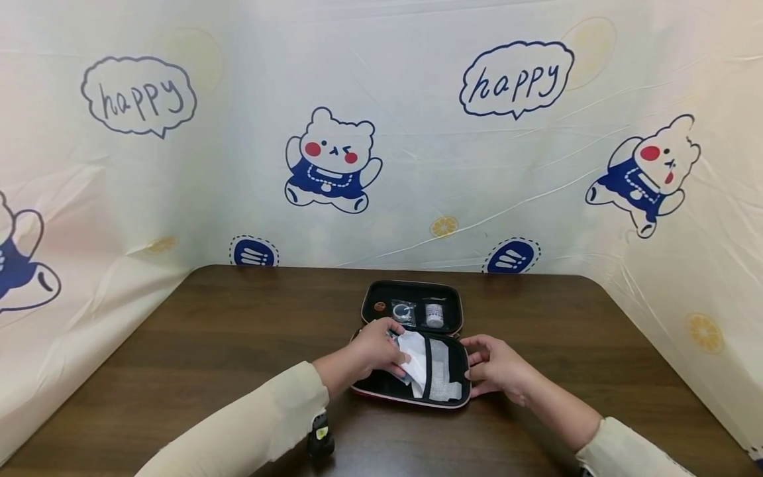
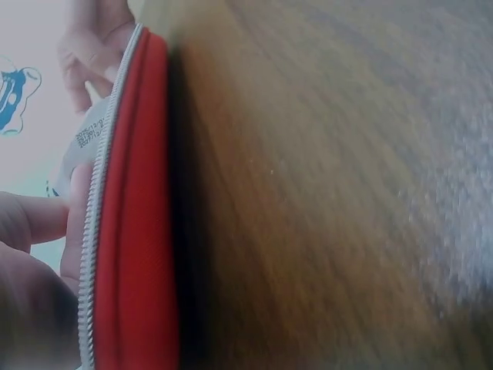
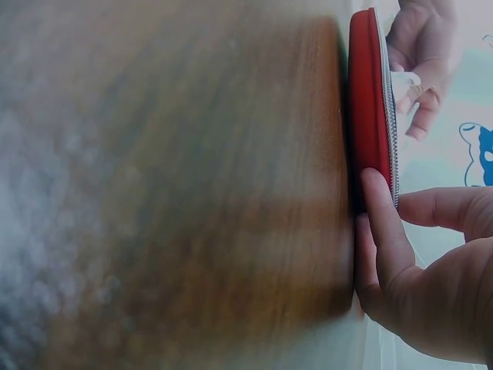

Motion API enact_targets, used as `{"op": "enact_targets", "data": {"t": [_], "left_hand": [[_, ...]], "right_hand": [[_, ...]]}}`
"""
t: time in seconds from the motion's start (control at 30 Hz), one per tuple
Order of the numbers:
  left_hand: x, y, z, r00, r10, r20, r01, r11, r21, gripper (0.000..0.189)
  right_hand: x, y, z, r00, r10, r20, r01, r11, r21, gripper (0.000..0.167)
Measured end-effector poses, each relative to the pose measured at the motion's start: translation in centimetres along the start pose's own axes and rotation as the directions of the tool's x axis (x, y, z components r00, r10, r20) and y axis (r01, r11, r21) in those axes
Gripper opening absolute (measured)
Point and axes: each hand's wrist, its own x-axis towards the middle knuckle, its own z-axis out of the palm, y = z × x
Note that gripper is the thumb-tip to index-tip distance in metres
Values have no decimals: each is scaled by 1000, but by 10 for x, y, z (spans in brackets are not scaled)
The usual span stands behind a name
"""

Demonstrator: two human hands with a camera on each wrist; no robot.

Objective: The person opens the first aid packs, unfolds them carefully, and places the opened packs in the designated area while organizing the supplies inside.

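A small zip case (image 1: 411, 290) lies unfolded on the table, black inside, with a red outer shell (image 2: 142, 223) and silver zipper. My left hand (image 1: 377, 350) pinches a white packet (image 1: 416, 354) between thumb and fingers over the left part of the near half. Small printed text shows on the packet (image 2: 88, 135) in the left wrist view. A black strap crosses this half beside a white mesh piece (image 1: 442, 372). At the case's right edge, my right hand (image 1: 499, 368) grips the rim, thumb on top and fingers along the red side (image 3: 368, 100).
The far half of the case holds a small white bottle (image 1: 434, 317), a clear packet with a white ring (image 1: 403, 311) and a small round brown piece (image 1: 379, 306). Beneath is a brown wooden table (image 1: 250, 344). Printed cloth (image 1: 405, 152) hangs behind and at both sides.
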Motion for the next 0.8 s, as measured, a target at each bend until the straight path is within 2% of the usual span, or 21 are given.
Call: {"op": "enact_targets", "data": {"t": [0.1,0.17,0.23,0.3,0.37,0.43,0.63,0.8], "left_hand": [[0,-1,6,999,51,-7,-50,996,70,50],[-1,0,9,996,83,-20,-79,985,155,47],[-1,2,11,993,116,-37,-101,955,278,44],[-1,5,12,990,132,-54,-100,913,396,42],[-2,8,12,987,146,-65,-98,875,474,41],[-2,9,13,986,150,-69,-96,861,500,41],[0,8,16,987,151,-51,-108,868,485,42],[-1,9,13,987,157,-19,-127,855,503,47]], "right_hand": [[0,0,0,1000,-9,7,9,1000,4,64],[0,1,0,1000,-14,10,14,1000,5,64],[0,1,0,1000,-14,8,14,1000,3,64],[0,1,-1,1000,-12,4,12,1000,-2,64],[1,1,0,1000,-12,4,12,1000,-8,64],[0,1,0,1000,-17,2,17,1000,-8,64],[-1,0,2,1000,-19,1,19,1000,-6,65],[0,-1,2,1000,2,-9,-2,1000,-6,65]]}}
